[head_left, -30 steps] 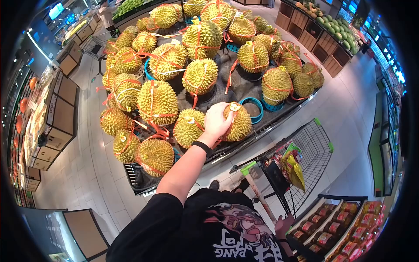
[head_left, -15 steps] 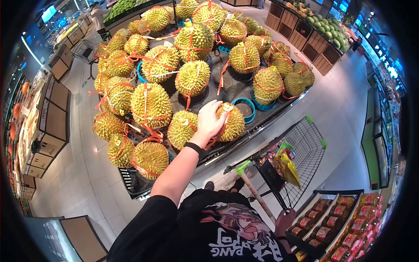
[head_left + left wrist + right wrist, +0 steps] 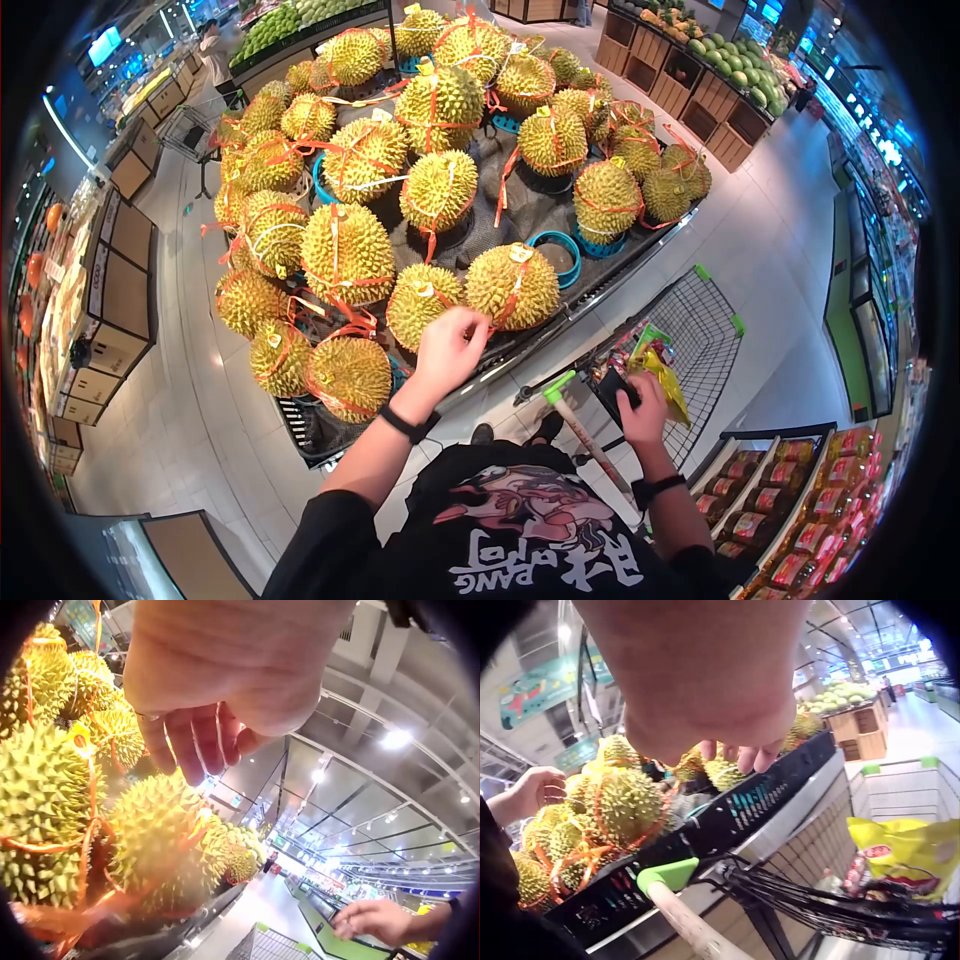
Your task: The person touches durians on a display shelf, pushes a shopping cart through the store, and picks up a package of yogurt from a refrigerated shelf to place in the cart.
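The durian (image 3: 512, 287) just beside the uncovered blue ring (image 3: 577, 262) is now left ungripped, the left hand (image 3: 452, 345) being drawn back, with nothing held by it or the right hand (image 3: 645, 410), both loosely curled.

Durians (image 3: 347, 252) sit on a stand (image 3: 600, 270) left of the cart (image 3: 738, 325).

1. in the head view, soft indoor light reaches the spiky yellow-green durians (image 3: 330, 240) evenly, leaving them fairly crisp.
2. shiny pale grey floor tiles (image 3: 190, 400) catch a mild glare; the wide lens bows the edges, and the corners sink to black.
3. in the left wrist view, a glowing white ceiling lamp (image 3: 396, 739) flares, durians look washed out, and a flat orange ribbon (image 3: 75, 919) blurs.
4. in the right wrist view, the person's bare right hand (image 3: 705, 712) is shaded and soft.
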Demonstrator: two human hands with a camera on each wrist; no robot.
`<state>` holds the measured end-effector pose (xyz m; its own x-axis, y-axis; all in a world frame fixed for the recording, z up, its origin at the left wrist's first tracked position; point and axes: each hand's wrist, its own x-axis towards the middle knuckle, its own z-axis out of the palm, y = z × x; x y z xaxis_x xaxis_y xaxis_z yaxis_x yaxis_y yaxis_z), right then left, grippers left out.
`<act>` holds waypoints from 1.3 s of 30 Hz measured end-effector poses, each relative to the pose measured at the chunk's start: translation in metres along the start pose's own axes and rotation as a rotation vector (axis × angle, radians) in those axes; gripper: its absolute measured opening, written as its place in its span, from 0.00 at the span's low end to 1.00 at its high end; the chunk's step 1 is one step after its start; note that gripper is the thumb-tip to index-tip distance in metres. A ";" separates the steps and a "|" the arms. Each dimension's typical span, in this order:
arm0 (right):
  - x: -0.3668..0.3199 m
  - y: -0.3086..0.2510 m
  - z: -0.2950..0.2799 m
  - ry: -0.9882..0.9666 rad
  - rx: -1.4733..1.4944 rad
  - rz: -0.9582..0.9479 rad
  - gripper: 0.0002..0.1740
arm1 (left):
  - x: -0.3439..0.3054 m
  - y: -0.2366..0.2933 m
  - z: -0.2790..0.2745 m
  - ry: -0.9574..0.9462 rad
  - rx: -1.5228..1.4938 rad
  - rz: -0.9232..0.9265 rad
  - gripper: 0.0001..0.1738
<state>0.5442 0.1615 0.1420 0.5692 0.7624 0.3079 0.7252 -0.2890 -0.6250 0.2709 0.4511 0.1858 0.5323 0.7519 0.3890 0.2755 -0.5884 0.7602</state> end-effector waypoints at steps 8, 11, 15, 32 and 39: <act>0.105 -0.058 0.079 -0.041 0.160 -0.160 0.23 | -0.136 -0.009 -0.049 -0.254 0.135 -0.189 0.22; 0.140 -0.079 0.101 -0.028 0.216 -0.173 0.24 | -0.182 -0.017 -0.058 -0.289 0.225 -0.328 0.25; 0.181 -0.097 0.129 0.021 0.158 -0.233 0.26 | -0.244 -0.038 -0.061 -0.312 0.295 -0.431 0.28; 0.224 -0.113 0.176 -0.093 0.169 -0.255 0.26 | -0.434 -0.109 -0.075 -0.418 0.126 -1.213 0.21; 0.220 -0.111 0.171 -0.068 0.067 -0.338 0.30 | -0.497 -0.154 -0.066 -0.412 0.018 -0.938 0.19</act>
<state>0.5228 0.4608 0.1563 0.2721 0.8459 0.4587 0.8402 0.0235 -0.5418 -0.0891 0.1873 -0.0905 0.3293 0.7529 -0.5698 0.7325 0.1771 0.6573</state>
